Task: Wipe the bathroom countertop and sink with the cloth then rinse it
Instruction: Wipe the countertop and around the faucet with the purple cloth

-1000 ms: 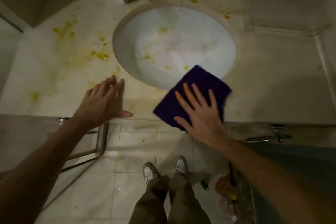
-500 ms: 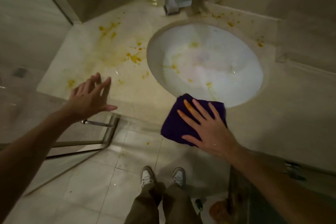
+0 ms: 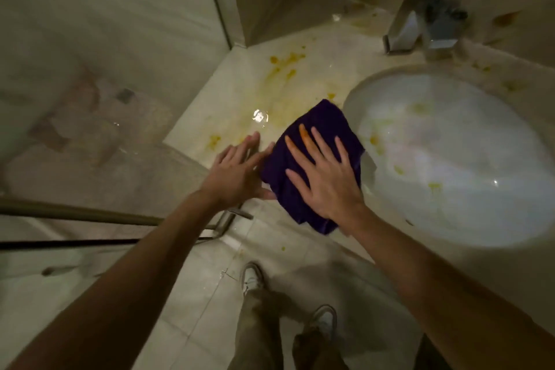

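Observation:
A dark purple cloth [image 3: 322, 120] lies flat on the pale stone countertop [image 3: 312, 48], just left of the white oval sink [image 3: 468, 159]. My right hand [image 3: 326, 177] presses down on it with fingers spread; two fingertips are stained orange. My left hand [image 3: 237, 171] rests open on the counter's front edge, its thumb touching the cloth's left side. Yellow-orange stains [image 3: 285, 66] spatter the counter behind the cloth and dot the sink bowl.
A square chrome faucet [image 3: 420, 24] stands behind the sink. A glass shower partition [image 3: 105, 69] with a metal frame closes off the left. A metal towel bar [image 3: 228, 219] hangs under the counter edge. My feet stand on the tiled floor [image 3: 204, 294] below.
My right hand has slid the cloth leftward from the sink's front rim onto the stained counter. My left hand has come up beside the cloth. The view has swung left.

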A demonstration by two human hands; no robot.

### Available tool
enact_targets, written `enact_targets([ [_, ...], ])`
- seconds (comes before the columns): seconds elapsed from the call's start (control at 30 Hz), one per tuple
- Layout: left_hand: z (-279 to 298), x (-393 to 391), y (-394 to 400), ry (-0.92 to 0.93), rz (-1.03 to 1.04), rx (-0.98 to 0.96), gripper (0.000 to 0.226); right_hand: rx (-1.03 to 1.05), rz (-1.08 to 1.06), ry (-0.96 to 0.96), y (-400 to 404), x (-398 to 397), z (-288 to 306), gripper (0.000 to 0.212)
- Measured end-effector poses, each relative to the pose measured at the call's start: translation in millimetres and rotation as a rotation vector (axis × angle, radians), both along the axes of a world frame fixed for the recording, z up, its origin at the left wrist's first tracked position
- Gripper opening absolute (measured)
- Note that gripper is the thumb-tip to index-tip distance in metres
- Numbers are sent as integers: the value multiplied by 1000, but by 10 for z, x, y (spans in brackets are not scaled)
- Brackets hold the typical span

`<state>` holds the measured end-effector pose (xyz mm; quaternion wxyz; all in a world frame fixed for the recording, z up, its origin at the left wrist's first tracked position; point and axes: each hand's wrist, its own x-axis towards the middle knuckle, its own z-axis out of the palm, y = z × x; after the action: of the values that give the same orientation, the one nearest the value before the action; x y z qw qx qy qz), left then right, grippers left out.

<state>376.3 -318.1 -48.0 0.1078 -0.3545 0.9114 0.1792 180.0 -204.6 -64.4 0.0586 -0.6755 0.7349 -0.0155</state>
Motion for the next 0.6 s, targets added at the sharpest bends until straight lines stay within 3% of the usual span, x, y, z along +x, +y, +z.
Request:
enact_targets([
  [0.13,49,71,-110,96,43,40,123,22,-13,29,-528,-94,-4,64],
  [0.3,173,399,-674,144,151,48,118,64,-145,34,-324,155,17,72],
  [0.47,317,559,-1211,186,272,156,91,123,-269,11,60,731,53,75],
  [0.6,311,574,-1340,233,290,238,62,122,-289,-19,-296,968,47,75],
])
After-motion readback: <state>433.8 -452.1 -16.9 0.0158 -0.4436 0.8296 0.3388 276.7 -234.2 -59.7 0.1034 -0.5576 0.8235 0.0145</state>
